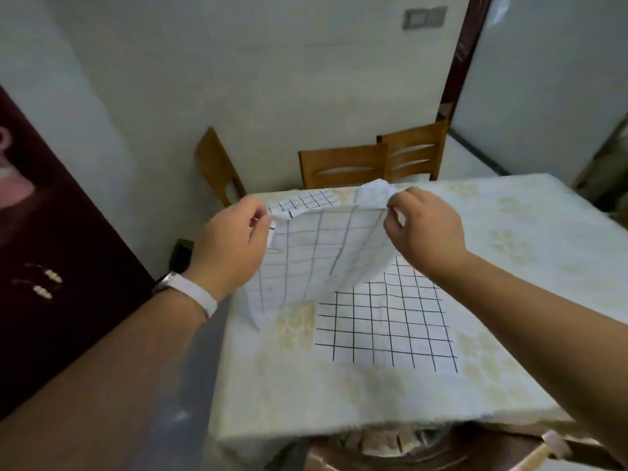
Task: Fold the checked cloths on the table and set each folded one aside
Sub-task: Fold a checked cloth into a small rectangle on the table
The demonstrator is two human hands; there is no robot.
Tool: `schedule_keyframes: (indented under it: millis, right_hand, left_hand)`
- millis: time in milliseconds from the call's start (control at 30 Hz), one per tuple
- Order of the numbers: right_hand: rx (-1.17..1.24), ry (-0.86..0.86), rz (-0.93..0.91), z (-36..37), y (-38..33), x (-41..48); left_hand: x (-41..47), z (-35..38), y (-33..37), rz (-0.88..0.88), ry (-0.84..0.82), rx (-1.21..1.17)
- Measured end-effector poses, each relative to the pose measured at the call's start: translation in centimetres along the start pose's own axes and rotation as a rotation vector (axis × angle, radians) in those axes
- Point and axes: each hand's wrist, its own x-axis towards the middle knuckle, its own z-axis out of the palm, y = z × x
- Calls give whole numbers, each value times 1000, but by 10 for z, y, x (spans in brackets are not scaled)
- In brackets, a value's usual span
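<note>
Cloth [323, 253] with a thin dark check hangs in the air over the middle of the table [339, 396], held up by its top edge between two hands. The left hand [231, 243] pinches the top corner at nine o'clock, thumb and fingers curled tight on the fabric. The right hand [424, 229] pinches the bunched corner at three o'clock the same way. The sheet slopes down toward the person, its lower corner reaching the table's left edge at about seven o'clock; whether it touches the cover there I cannot tell.

A second cloth [387, 328] lies flat on the table at about five o'clock from the held one, its far corner hidden behind the hanging fabric. A third cloth [306, 200] shows at twelve o'clock, near the far edge of the table, partly covered by the raised one.

The table wears a pale flowered cover. A white band [193, 290] circles the left wrist. Three wooden chairs stand beyond the table: one [343, 168] at twelve o'clock, one [414, 151] at one o'clock, one [217, 164] at ten o'clock. A wall switch [424, 17] sits high at one o'clock.
</note>
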Motion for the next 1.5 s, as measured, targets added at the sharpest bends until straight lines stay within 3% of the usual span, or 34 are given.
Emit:
schedule_keyframes:
  millis: [400, 533, 700, 800, 900, 1000, 1300, 1500]
  right_hand:
    - [-87, 170, 9, -71, -11, 66]
    - [-143, 107, 38, -83, -12, 74]
    - [-156, 10, 110, -89, -16, 78]
    - [-149, -57, 104, -86, -19, 77]
    - [-154, -123, 71, -83, -19, 76]
    - [-171, -175, 62, -87, -12, 79]
    - [-161, -358, 121, -105, 1, 78]
    - [-167, -382, 159, -92, 12, 82]
  left_hand:
    - [67, -41, 23, 144, 47, 92]
    - [84, -31, 20, 224, 6, 109]
    - [81, -19, 31, 126, -93, 103]
    - [67, 4, 46, 226, -189, 186]
    - [59, 37, 55, 335, -70, 182]
    - [65, 44, 54, 286, 12, 100]
    - [84, 14, 43, 263, -216, -50]
    - [101, 24, 43, 270, -253, 2]
